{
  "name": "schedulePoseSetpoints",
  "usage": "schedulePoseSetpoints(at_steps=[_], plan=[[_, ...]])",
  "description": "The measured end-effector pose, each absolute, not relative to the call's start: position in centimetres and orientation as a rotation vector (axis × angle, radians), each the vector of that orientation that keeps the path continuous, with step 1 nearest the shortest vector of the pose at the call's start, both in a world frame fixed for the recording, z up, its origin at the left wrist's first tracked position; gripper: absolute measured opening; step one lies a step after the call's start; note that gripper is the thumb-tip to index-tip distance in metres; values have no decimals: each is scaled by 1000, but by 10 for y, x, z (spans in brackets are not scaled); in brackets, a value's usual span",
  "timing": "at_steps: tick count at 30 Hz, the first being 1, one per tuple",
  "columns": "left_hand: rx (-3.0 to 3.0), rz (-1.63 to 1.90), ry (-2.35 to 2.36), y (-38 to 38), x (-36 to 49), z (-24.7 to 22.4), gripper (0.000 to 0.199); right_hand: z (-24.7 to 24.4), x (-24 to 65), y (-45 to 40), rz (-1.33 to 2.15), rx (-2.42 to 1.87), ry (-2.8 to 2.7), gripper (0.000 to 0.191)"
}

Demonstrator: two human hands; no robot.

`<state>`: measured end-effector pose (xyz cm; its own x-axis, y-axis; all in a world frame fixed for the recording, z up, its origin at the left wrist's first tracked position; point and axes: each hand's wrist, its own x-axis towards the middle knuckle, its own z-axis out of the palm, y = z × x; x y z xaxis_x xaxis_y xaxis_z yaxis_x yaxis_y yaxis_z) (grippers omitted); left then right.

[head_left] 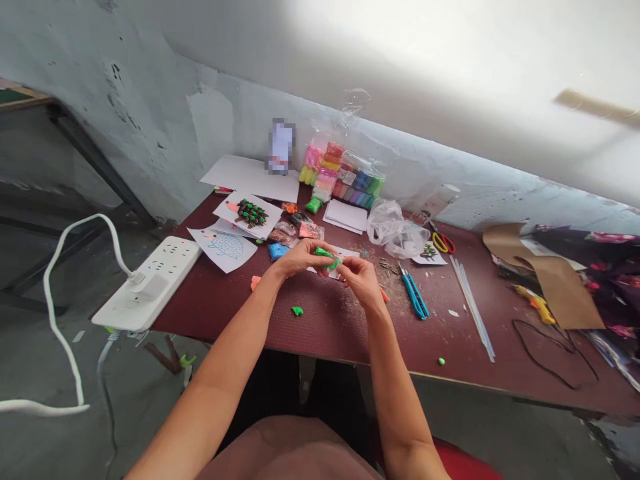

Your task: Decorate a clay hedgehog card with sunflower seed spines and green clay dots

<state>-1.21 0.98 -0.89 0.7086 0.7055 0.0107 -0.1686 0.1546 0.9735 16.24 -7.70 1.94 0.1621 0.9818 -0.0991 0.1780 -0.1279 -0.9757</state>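
The left hand [299, 259] and right hand [361, 280] held a lump of green clay [326, 259] between them, over the middle of a maroon table [320, 327]. Fingers of both hands were together, their tips clamped on the clay from either side. Part of the lump was hidden by the fingers. A white paper [346, 252] lay just beyond and partly under the hands.

Near the hands, a green scrap [297, 311] lay on the table toward the near edge, and an orange scrap [255, 283] lay to the left. A blue clay pack [277, 251] sat just beyond the left hand.

Far left were a drawing of a hedgehog [225, 248] and a drawing with green-and-brown clay on it [250, 215]. Clay packs [345, 177] stood at the far edge beside a blurred upright object [281, 145]. On the right lay a blue-handled craft knife [414, 293], red-and-yellow scissors [443, 243], clear rods [471, 307] and a plastic bag [395, 230]. A white power strip [150, 283] rested at the left edge.
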Motion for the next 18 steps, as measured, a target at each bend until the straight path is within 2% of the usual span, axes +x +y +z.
schedulePoseSetpoints(at_steps=[6,12,18], plan=[[1283,575,460,6,-15,-4,55,20,164,-80,1072,-1463,-1197,43],[1309,473,409,1,-11,-2,58,18,166,-79,1030,-1471,-1161,54],[1373,468,435,-2,-10,1,42,17,168,-78,1174,-1474,-1167,55]])
